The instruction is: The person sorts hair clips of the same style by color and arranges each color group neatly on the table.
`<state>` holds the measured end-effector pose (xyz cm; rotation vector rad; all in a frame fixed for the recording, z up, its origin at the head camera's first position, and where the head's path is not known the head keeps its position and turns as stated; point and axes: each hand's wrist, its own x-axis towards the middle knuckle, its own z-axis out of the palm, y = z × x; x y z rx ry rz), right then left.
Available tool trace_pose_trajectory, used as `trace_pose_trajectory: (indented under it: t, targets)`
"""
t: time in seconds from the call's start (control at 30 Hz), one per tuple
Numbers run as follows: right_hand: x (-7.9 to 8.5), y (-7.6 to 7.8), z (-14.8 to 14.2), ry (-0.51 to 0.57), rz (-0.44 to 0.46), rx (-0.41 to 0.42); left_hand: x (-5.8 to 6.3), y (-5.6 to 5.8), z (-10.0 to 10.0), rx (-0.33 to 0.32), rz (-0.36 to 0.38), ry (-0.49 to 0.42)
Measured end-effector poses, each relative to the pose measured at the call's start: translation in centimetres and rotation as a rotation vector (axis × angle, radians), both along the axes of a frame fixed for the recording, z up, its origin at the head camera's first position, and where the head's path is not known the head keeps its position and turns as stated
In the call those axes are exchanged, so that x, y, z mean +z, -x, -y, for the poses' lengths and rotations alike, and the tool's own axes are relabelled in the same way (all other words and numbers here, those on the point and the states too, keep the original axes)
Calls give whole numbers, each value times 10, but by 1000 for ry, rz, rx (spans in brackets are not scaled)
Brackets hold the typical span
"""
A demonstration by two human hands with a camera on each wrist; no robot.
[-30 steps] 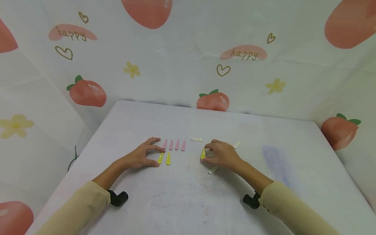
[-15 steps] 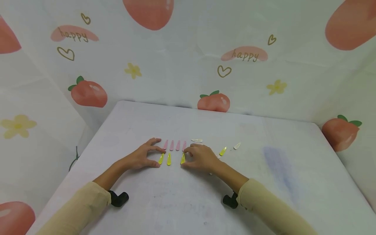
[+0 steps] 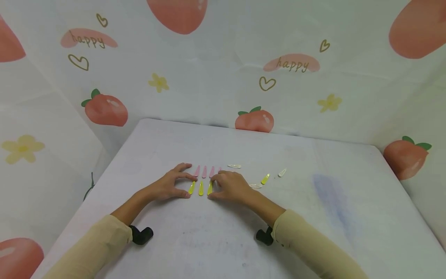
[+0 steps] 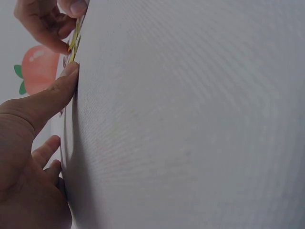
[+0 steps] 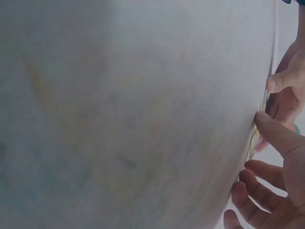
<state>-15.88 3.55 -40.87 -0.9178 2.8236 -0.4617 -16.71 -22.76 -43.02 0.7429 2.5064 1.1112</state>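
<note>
In the head view, three yellow snap hair clips stand in a row on the white table [image 3: 223,240]. My left hand [image 3: 168,186] holds the leftmost yellow hair clip [image 3: 191,188] between thumb and index finger at its two ends. Beside it lies the middle yellow hair clip [image 3: 201,188], untouched. My right hand [image 3: 232,186] pinches the third yellow hair clip [image 3: 210,188] by its ends, low at the tabletop. Behind them runs a row of pink hair clips [image 3: 204,172], the rightmost partly hidden by my right hand.
Right of the rows lie a loose yellow hair clip [image 3: 265,178] and white hair clips: one behind my right hand [image 3: 234,166], one near its wrist [image 3: 256,186], one farther right [image 3: 282,173]. A printed cloth [image 3: 209,77] hangs behind the table.
My right hand has carried a yellow hair clip leftward, up to the right end of the yellow row. The left hand has stayed at its clip.
</note>
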Motion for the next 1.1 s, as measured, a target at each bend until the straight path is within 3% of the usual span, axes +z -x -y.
trace_pose_trajectory:
  t: [0.3, 0.57, 0.83, 1.1]
  targets:
    - [9, -2, -16, 28, -3, -2, 1, 0, -2, 0, 3, 11]
    - [20, 1, -69, 105, -33, -97, 3, -2, -3, 14, 12, 27]
    - [13, 4, -129, 138, -136, -272, 3, -2, -2, 15, 7, 40]
    - [1, -1, -152, 119, -158, -301, 3, -2, -2, 18, 12, 25]
